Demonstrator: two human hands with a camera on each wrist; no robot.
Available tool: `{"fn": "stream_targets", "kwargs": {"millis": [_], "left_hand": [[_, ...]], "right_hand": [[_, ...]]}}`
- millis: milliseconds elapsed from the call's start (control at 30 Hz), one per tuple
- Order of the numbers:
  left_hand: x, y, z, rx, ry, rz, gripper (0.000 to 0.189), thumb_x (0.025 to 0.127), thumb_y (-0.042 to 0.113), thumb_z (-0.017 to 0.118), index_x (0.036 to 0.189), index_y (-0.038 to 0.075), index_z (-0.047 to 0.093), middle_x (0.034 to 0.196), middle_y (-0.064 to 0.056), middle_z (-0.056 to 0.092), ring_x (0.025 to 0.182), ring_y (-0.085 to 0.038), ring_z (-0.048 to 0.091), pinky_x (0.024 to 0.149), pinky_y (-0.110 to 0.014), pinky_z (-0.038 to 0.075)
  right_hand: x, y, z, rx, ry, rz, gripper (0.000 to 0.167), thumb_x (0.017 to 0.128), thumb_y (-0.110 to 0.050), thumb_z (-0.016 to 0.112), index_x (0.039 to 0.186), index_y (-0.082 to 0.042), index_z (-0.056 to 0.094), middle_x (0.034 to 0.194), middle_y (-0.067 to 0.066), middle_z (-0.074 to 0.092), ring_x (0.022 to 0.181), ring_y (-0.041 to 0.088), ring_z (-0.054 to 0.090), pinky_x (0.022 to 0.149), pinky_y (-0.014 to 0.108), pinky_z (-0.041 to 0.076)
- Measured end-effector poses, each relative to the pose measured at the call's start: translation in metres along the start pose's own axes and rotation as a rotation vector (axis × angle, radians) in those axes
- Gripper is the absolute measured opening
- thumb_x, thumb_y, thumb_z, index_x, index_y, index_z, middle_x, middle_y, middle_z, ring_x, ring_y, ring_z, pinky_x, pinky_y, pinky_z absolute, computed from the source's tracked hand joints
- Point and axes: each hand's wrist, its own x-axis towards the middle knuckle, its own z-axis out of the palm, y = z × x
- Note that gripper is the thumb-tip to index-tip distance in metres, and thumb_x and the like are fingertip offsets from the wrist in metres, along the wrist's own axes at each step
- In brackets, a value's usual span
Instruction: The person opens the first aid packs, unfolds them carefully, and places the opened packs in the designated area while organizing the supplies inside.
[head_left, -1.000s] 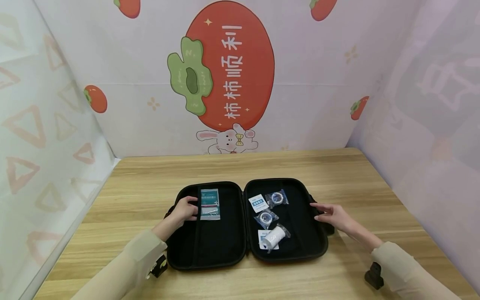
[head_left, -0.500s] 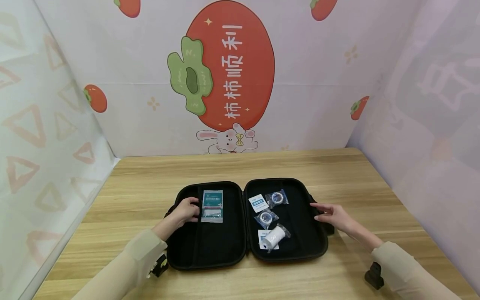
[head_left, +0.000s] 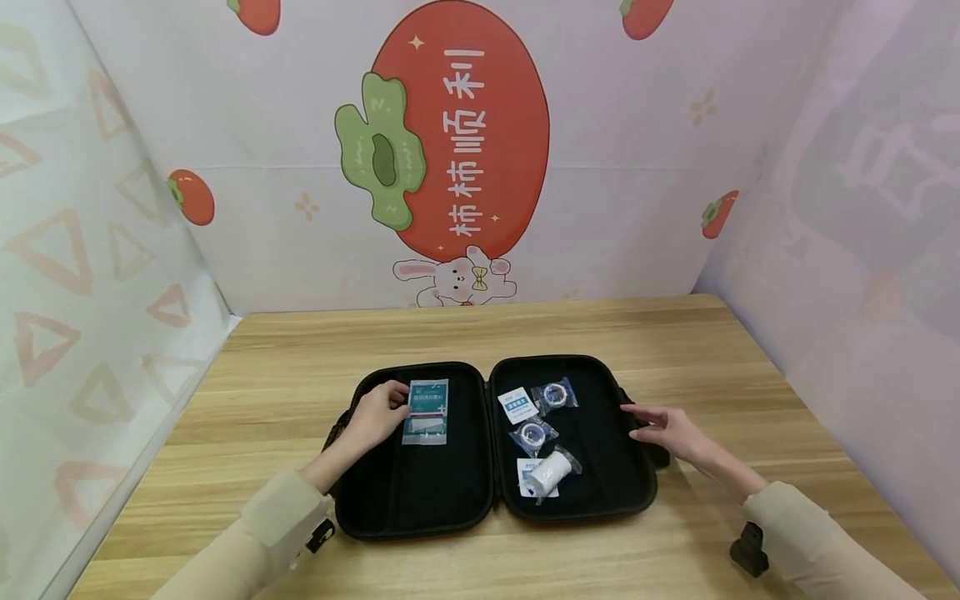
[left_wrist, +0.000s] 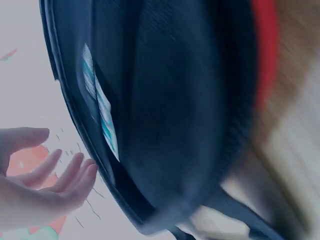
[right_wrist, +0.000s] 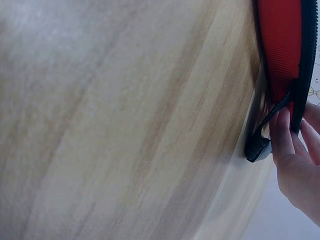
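Observation:
A black hard-shell case (head_left: 442, 508) lies spread open on the table, with a dark band across its left half. In that half rests a flat teal-and-white packet (head_left: 426, 408). My left hand (head_left: 378, 414) hovers at the packet's left edge; in the left wrist view its loosely bent fingers (left_wrist: 82, 182) hold nothing. My right hand (head_left: 667, 431) grips the case's right rim, beside a black handle (right_wrist: 258, 147). Two clear-wrapped white rolls (head_left: 555, 396), a bigger white roll (head_left: 550, 473) and two white-and-blue square packets (head_left: 517, 406) lie in the right half.
The wooden table (head_left: 480, 333) extends around the case. A printed cloth backdrop (head_left: 615, 208) rises behind it, with more printed cloth at both sides. The case's outer shell (right_wrist: 281, 40) is red.
The teal packet has shifted right, out from the band. My left hand has come off the band and moved slightly up and to the right. My right hand stays at the rim.

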Motion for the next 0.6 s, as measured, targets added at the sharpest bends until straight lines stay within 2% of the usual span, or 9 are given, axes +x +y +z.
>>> {"fn": "stream_targets", "kwargs": {"millis": [267,600], "left_hand": [[-0.002,0.024,0.020,-0.086,-0.087,0.171,0.024,0.081,0.003,0.059,0.105,0.000,0.059,0.103,-0.015,0.058,0.096,-0.029,0.056,0.078,-0.039,0.047],[-0.004,0.060,0.040,-0.091,-0.242,0.374,0.022,0.082,0.007,0.059,0.104,0.000,0.059,0.097,-0.009,0.058,0.090,-0.021,0.056,0.077,-0.034,0.046]], "right_hand": [[0.000,-0.001,0.001,-0.005,-0.003,-0.003,0.051,0.084,-0.014,0.059,0.128,0.007,0.041,0.131,0.032,0.034,0.119,0.045,0.032,0.082,0.036,0.046],[-0.001,-0.003,0.001,-0.002,-0.004,-0.025,0.050,0.085,-0.013,0.058,0.127,0.009,0.041,0.130,0.033,0.034,0.119,0.045,0.032,0.081,0.035,0.047]]}}
